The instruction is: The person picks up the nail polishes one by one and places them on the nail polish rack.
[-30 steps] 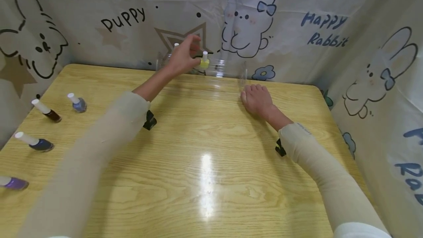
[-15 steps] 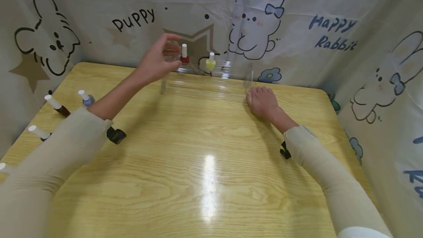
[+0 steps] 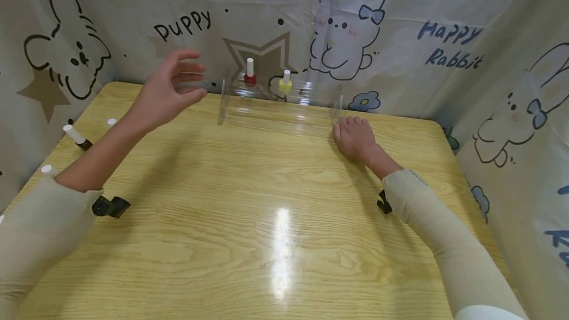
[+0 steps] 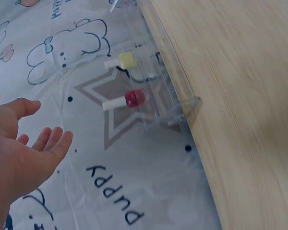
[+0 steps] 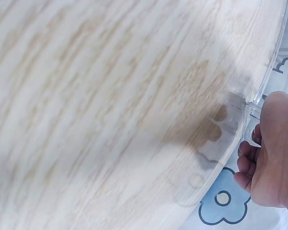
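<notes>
A clear acrylic rack (image 3: 223, 102) stands at the table's back edge. On its upper tier sit a red nail polish bottle (image 3: 250, 79) and, to the right, a yellow nail polish bottle (image 3: 285, 84), both upright with white caps. My left hand (image 3: 166, 88) is raised left of the rack, fingers spread loosely with nothing in them; the left wrist view shows its palm side and the red bottle (image 4: 136, 98) some way off. At the rack's right end my right hand (image 3: 355, 137) holds the lower front corner, fingers curled beside the clear panel in the right wrist view.
On the left side of the table lie a dark brown nail polish bottle (image 3: 77, 137) and other bottles, of which white caps (image 3: 47, 168) show past my left arm. A printed cloth (image 3: 400, 78) hangs right behind the table's back edge. Black wrist devices (image 3: 111, 207) hang under both sleeves.
My left hand has drawn away from the red bottle, leaving it on the rack, and moved left toward me. My right hand stays at the rack's corner. The head view has shifted slightly.
</notes>
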`<act>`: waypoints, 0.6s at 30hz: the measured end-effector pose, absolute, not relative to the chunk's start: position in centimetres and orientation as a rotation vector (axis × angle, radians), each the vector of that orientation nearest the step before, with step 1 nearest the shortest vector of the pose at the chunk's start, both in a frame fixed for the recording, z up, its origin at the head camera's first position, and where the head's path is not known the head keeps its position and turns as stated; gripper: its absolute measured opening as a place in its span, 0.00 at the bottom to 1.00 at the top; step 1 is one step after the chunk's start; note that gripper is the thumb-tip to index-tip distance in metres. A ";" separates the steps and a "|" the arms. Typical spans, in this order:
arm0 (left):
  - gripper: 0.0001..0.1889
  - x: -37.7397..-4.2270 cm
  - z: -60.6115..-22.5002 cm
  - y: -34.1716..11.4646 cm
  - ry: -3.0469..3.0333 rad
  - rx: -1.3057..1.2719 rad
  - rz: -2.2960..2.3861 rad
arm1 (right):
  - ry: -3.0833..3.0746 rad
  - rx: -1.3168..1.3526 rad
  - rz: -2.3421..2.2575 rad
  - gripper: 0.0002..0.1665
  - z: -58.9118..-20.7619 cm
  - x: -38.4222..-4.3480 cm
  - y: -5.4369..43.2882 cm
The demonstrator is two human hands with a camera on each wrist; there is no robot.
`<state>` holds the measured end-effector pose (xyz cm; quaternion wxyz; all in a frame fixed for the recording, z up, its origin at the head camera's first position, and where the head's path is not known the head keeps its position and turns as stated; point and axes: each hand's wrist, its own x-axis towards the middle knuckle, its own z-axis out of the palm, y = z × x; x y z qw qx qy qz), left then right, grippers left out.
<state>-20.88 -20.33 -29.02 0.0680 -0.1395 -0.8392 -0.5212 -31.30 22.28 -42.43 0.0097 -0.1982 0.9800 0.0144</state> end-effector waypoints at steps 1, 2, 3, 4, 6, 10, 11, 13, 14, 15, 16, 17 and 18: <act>0.35 -20.5 -29.0 -20.8 -2.531 -0.415 -1.556 | 3.059 -0.618 0.044 0.23 -42.4 -31.3 22.3; 0.35 -20.1 -29.0 -21.2 -2.531 -0.412 -1.548 | 3.058 -0.616 0.045 0.23 -42.5 -31.3 22.3; 0.35 -19.7 -28.9 -21.7 -2.533 -0.407 -1.534 | 3.058 -0.615 0.044 0.23 -42.5 -31.4 22.3; 0.35 -19.3 -29.0 -22.1 -2.532 -0.400 -1.523 | 3.059 -0.614 0.050 0.23 -42.5 -31.4 22.3; 0.34 -18.5 -28.9 -23.0 -2.531 -0.384 -1.508 | 3.061 -0.614 0.052 0.23 -42.6 -31.4 22.3; 0.34 -16.9 -29.0 -24.7 -2.528 -0.341 -1.522 | 3.067 -0.618 0.052 0.23 -42.6 -31.4 22.2; 0.34 -16.5 -29.0 -25.1 -2.532 -0.331 -1.518 | 3.066 -0.619 0.049 0.23 -42.5 -31.3 22.2; 0.34 -15.7 -29.1 -25.9 -2.537 -0.312 -1.508 | 3.066 -0.618 0.048 0.23 -42.4 -31.3 22.2; 0.34 -15.4 -29.2 -26.3 -2.536 -0.307 -1.503 | 3.066 -0.615 0.048 0.23 -42.4 -31.3 22.2; 0.34 -15.0 -29.3 -26.7 -2.538 -0.298 -1.488 | 3.065 -0.614 0.046 0.23 -42.4 -31.3 22.2; 0.34 -14.7 -29.4 -27.0 -2.540 -0.285 -1.465 | 3.065 -0.614 0.047 0.23 -42.4 -31.3 22.2; 0.34 -14.3 -29.6 -27.4 -2.542 -0.269 -1.444 | 3.066 -0.614 0.048 0.23 -42.4 -31.3 22.2; 0.34 -14.0 -29.7 -27.8 -2.539 -0.252 -1.436 | 3.067 -0.612 0.048 0.23 -42.4 -31.2 22.2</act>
